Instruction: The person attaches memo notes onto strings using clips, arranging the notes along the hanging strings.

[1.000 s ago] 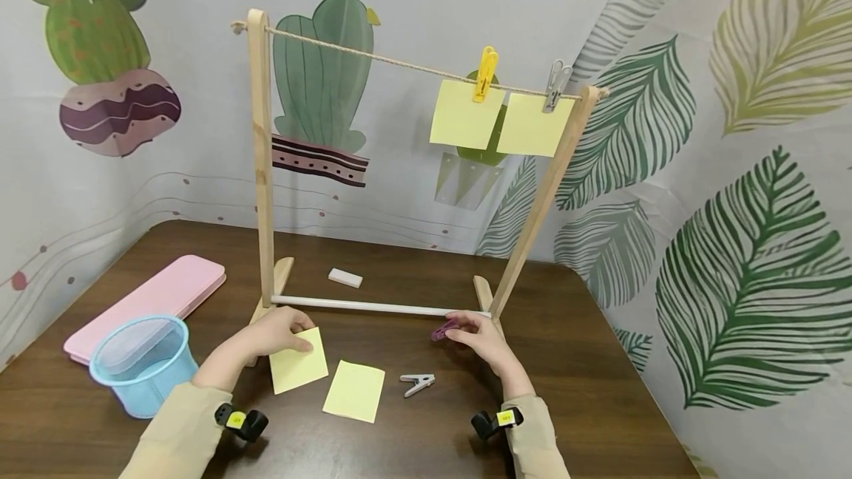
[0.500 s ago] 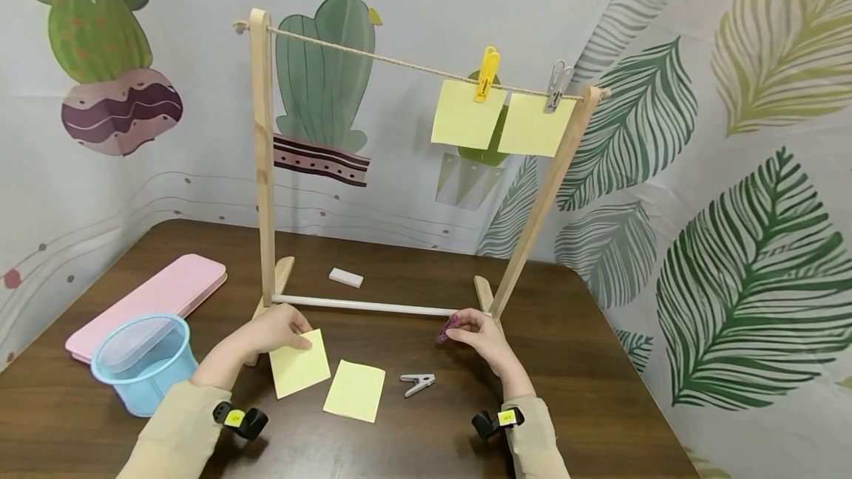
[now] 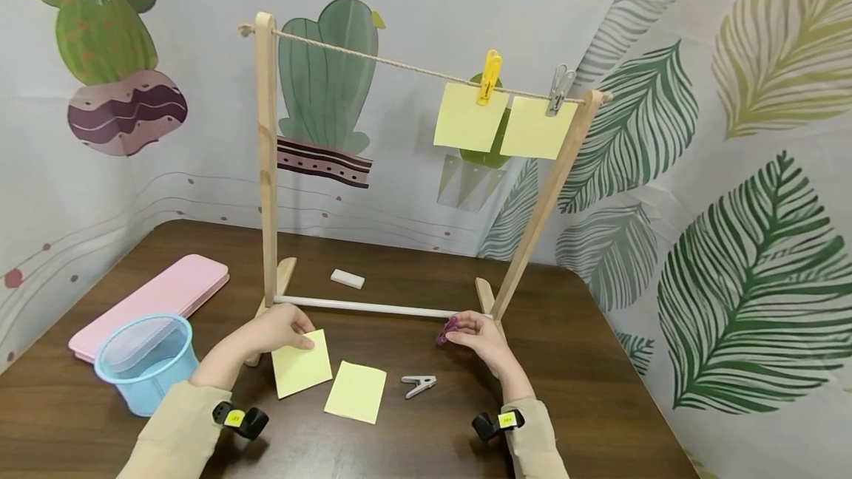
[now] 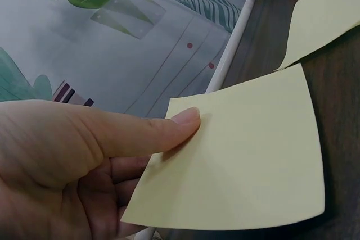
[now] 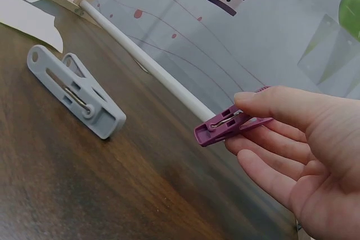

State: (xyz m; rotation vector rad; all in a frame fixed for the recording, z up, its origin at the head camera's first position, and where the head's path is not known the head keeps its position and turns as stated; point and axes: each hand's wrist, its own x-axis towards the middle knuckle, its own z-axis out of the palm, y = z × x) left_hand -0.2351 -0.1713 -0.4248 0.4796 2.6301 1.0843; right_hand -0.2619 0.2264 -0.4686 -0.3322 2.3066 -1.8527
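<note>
My left hand (image 3: 279,331) pinches a yellow sticky note (image 4: 247,161) by one edge, thumb on its face, a little left of the middle of the table. In my right hand (image 3: 482,338) is a purple clothespin (image 5: 222,126), held by its handle end between thumb and fingers. A second yellow note (image 3: 356,392) lies on the table between the hands. Beside it rests a grey clothespin (image 5: 76,91). Above, two yellow notes hang from a rope (image 3: 373,58), one under a yellow clothespin (image 3: 489,78), the other under a grey clothespin (image 3: 560,91).
The wooden frame (image 3: 268,168) carrying the rope stands behind both hands, with a white bar (image 3: 373,307) low across it. A white eraser-like block (image 3: 347,279) lies past the bar. At left are a blue mesh basket (image 3: 148,390) and a pink case (image 3: 149,301).
The purple clothespin has turned from nearly level to a steeper tilt in my right hand. The left hand and its note have barely moved; the head view has shifted slightly.
</note>
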